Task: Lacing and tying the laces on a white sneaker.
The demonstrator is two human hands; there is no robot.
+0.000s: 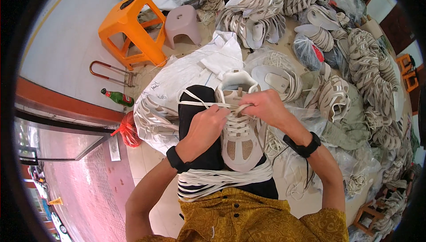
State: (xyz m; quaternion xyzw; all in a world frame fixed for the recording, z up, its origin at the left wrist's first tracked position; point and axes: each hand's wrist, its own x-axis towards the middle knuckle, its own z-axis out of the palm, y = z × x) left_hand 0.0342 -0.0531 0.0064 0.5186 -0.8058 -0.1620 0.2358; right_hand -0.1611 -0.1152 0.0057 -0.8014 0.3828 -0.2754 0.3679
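A beige and white sneaker (238, 146) rests on my lap with its toe toward me. A cream shoelace (194, 103) crosses its front in several rows and runs out to the left over my dark trouser leg. My left hand (207, 124) pinches the lace at the left side of the shoe's upper eyelets. At the right side, my right hand (265, 108) is closed on the lace near the tongue. A thick bundle of loose white laces (226, 177) lies across my lap below the toe.
An orange stool (133, 31) and a small mauve stool (183, 23) stand at the far left. Nearer are a green bottle (117, 97) and a red plastic bag (128, 130). Stacked shoe uppers (372, 77) fill the right. A white sack (173, 75) lies ahead.
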